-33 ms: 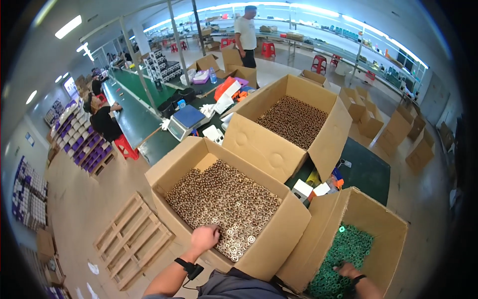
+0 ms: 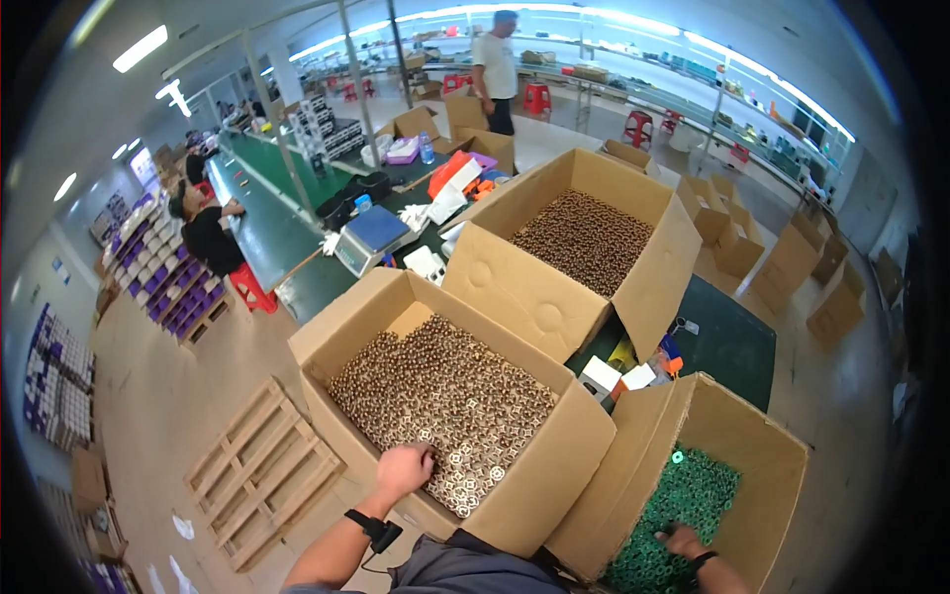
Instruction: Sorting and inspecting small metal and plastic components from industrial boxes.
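Note:
My left hand reaches over the near wall of a cardboard box full of small bronze-coloured metal parts. Its fingers curl down at the surface of the parts; their tips are hidden, so anything between them does not show. Flat, ring-like pieces lie thickest beside that hand. To the right, my right hand is inside another cardboard box, down against a heap of small green rings. Its fingers are dark and partly hidden among the rings.
A third box of brown metal parts stands beyond, on a green table. Near it are a blue-topped scale and white small boxes. A wooden pallet lies on the left floor. People stand and sit farther back.

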`<action>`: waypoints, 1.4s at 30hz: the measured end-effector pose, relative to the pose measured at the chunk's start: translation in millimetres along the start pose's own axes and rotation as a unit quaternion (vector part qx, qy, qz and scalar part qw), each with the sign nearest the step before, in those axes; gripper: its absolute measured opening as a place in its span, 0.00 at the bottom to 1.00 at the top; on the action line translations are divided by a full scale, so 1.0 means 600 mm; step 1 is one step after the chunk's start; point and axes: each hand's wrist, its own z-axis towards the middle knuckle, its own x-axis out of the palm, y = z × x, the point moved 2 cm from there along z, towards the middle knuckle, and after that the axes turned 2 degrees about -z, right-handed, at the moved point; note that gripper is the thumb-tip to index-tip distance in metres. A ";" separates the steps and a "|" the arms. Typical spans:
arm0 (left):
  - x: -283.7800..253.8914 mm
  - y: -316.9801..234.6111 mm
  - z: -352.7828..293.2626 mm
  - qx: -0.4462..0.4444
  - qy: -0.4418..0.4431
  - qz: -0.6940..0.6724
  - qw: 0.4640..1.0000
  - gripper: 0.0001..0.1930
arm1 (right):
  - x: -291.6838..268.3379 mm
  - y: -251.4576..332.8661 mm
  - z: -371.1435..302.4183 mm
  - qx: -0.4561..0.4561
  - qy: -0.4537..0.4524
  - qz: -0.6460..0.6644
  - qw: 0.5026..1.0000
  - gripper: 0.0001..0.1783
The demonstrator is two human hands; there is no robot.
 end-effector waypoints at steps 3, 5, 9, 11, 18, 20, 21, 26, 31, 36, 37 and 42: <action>0.009 0.001 -0.001 -0.024 -0.031 0.008 0.999 0.12 | 0.097 -0.014 0.009 -0.033 -0.282 0.023 0.959 0.30; 0.012 -0.004 0.001 -0.035 -0.047 0.000 0.998 0.12 | 0.099 -0.004 -0.008 0.005 -0.261 0.056 0.964 0.34; 0.012 -0.010 0.004 -0.014 -0.071 -0.024 0.997 0.12 | 0.123 -0.077 0.035 -0.046 -0.147 -0.051 0.987 0.37; 0.010 -0.010 0.001 -0.030 -0.068 -0.011 0.997 0.12 | 0.125 -0.083 0.042 -0.033 -0.233 -0.060 0.970 0.38; 0.010 -0.004 0.007 -0.056 -0.044 0.009 0.997 0.12 | 0.107 -0.097 0.066 -0.001 -0.173 0.028 0.985 0.28; 0.008 -0.006 0.005 -0.055 -0.050 -0.001 0.997 0.12 | 0.113 -0.102 0.083 0.015 -0.133 0.006 0.991 0.23; 0.007 -0.007 0.005 -0.056 -0.049 0.000 0.997 0.12 | 0.114 -0.109 0.090 0.015 -0.131 0.006 0.991 0.23; 0.000 -0.007 0.004 -0.048 -0.039 -0.010 0.998 0.12 | 0.144 -0.146 0.110 -0.161 -0.291 -0.077 0.940 0.22; 0.010 -0.004 0.013 -0.033 -0.046 -0.031 0.998 0.11 | 0.088 -0.112 0.107 -0.097 -0.226 0.047 0.968 0.17; 0.001 0.007 0.000 -0.019 -0.028 -0.035 0.999 0.10 | 0.018 -0.059 0.068 0.082 -0.251 0.018 0.964 0.12; -0.003 0.013 -0.006 -0.021 -0.026 -0.034 0.999 0.10 | -0.030 -0.027 0.045 0.101 -0.251 -0.003 0.963 0.12; -0.010 0.019 0.003 0.051 -0.007 -0.124 0.991 0.10 | -0.183 -0.159 -0.054 0.160 -0.353 0.185 0.903 0.09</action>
